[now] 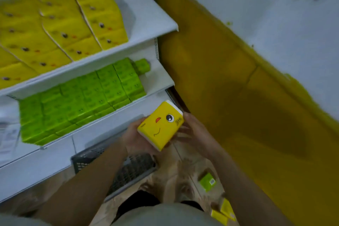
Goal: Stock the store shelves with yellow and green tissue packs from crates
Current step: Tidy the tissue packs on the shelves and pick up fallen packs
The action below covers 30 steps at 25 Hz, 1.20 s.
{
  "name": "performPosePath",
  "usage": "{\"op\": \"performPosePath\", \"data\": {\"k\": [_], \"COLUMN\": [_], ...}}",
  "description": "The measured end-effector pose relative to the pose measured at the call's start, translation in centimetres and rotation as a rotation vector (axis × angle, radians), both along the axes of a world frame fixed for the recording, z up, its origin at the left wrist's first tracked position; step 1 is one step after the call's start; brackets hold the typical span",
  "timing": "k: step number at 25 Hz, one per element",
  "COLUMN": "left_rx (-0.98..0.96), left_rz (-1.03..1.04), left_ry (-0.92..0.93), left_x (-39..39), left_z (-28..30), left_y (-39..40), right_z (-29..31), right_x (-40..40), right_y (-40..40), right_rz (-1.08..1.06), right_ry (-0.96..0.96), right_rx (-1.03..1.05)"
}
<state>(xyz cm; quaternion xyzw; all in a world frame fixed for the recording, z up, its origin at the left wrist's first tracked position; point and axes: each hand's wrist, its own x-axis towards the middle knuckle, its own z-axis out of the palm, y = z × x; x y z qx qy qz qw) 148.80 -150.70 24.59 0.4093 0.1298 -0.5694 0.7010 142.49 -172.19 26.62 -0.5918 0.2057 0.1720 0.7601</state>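
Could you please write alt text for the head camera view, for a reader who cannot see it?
A person holds a yellow tissue pack between the left hand and right hand beside white store shelves. Yellow packs fill the upper shelf, green packs the one below. A dark crate sits on the floor beneath.
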Motion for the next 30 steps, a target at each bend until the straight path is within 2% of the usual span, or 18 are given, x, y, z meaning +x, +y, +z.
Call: {"op": "performPosePath", "data": {"k": [2, 5, 6, 9, 11, 13, 16, 18, 21, 23, 26, 30], "left_rx": [-0.036, -0.132, -0.121, 0.044, 0.108, 0.094, 0.11, 0.05, -0.011, -0.02, 0.053, 0.216], "left_rz": [0.039, 0.006, -0.023, -0.08, -0.019, 0.137, 0.444, 0.627, 0.771, 0.863, 0.994, 1.098], "left_ry": [-0.031, -0.098, -0.17, -0.545, -0.632, -0.617, -0.496, -0.35, -0.16, -0.091, -0.081, -0.178], "left_x": [0.9, 3.1, 4.4, 8.6, 10.8, 12.5, 15.1, 17.3, 20.6, 23.9, 29.3, 35.2], "left_z": [2.7, 6.7, 7.7, 11.6, 14.0, 15.7, 16.8, 16.5, 15.0, 13.7, 11.8, 11.1], "left_y": [0.6, 2.5, 3.2, 5.0, 5.0, 4.2, 1.8, -0.6, -4.6, -7.3, -9.7, -11.1], "right_z": [2.5, 6.5, 7.8, 13.2, 16.4, 18.3, 19.1, 18.2, 15.5, 13.2, 10.3, 7.9], "right_x": [1.6, 5.4, 6.9, 12.6, 15.7, 18.5, 22.1, 24.6, 28.0, 31.9, 38.7, 47.7], "right_y": [1.5, 3.8, 4.1, 4.8, 5.3, 5.6, 4.2, 2.5, 1.3, 0.6, -0.1, 0.7], "right_rz": [0.031, 0.083, 0.121, 0.276, 0.389, 0.37, 0.15, 0.08, 0.103, 0.034, -0.046, -0.044], "right_ry": [-0.077, -0.128, -0.151, -0.224, -0.252, -0.301, -0.331, -0.272, -0.227, -0.24, -0.275, -0.161], "right_rx": [0.003, -0.108, -0.168, -0.336, -0.404, -0.438, -0.506, -0.466, -0.354, -0.318, -0.341, -0.287]}}
